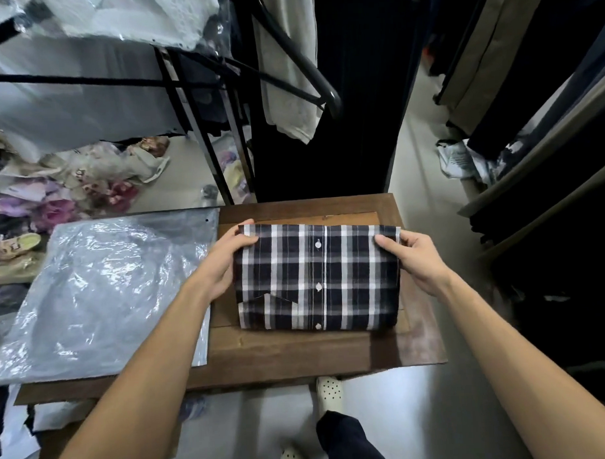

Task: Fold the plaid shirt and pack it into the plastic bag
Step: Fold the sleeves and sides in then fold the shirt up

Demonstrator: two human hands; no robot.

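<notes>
Wooden table [298, 360] on pale floor [419, 177], black rack [202, 136] behind.

Head view. My left hand [223, 263] and right hand [418, 259] grip the left and right edges of the folded navy-and-white plaid button-front shirt [316, 280], thumbs on top, fingers [246, 241] curled over its far corners. The shirt lies flat, placket up, on the dark brown wooden counter [298, 356]. Just left of it, a crinkled clear plastic bag [104, 291] lies flat, overhanging the counter's left side.
</notes>
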